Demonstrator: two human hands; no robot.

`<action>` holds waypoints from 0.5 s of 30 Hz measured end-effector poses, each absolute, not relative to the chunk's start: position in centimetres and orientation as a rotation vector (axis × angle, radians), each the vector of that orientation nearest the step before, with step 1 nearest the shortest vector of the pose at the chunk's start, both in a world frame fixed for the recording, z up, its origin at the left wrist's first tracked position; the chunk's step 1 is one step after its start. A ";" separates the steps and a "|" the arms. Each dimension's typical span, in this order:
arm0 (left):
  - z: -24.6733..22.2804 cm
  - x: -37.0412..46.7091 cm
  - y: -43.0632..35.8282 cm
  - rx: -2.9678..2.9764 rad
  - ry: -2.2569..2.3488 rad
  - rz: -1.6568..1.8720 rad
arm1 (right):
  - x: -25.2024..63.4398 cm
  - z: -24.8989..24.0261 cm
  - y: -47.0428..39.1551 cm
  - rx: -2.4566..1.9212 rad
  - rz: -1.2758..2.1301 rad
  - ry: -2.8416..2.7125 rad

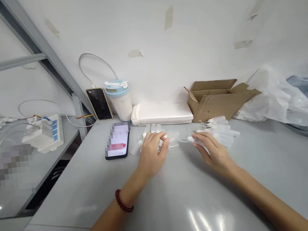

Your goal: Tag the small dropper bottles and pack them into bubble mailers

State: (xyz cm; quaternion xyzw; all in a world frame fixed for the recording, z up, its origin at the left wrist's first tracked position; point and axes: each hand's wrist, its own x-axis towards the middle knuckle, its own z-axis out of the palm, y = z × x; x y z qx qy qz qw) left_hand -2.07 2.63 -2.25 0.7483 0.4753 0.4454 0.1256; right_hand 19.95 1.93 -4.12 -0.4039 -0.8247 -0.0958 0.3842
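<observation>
My left hand (153, 153), with a dark red bead bracelet (123, 201) at the wrist, is closed, thumb and fingers curled toward each other. A speck of white shows at its fingertips, too small to name. Around and behind it lie clear plastic tubes (153, 128). To the right, my right hand (213, 150) pinches a small white tube with a thin wire (191, 139), whose wire end points left. Just beyond that hand is a pile of white and clear tubes with thin wires (222, 131), partly hidden by the fingers.
A phone (118, 140) lies left of the tubes. Behind stand another phone (99, 104) on a cable, a blue-lidded cup (120, 100), a stack of white sheets (162, 114), an open cardboard box (216, 104) and a white plastic bag (274, 98). A power strip (57, 132) sits on the neighbouring table.
</observation>
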 end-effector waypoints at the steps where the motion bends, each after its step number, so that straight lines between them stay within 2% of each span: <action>1: -2.0 -1.9 2.4 2.138 1.389 1.259 | 19.9 -4.0 1.5 -1.017 -0.237 -2.110; 5: -1.6 -0.7 1.9 2.057 1.316 1.136 | 20.1 -3.7 0.8 -1.009 -0.109 -2.134; 15: -2.2 1.8 4.2 2.181 1.288 1.118 | 20.9 -4.2 1.8 -1.074 0.033 -2.064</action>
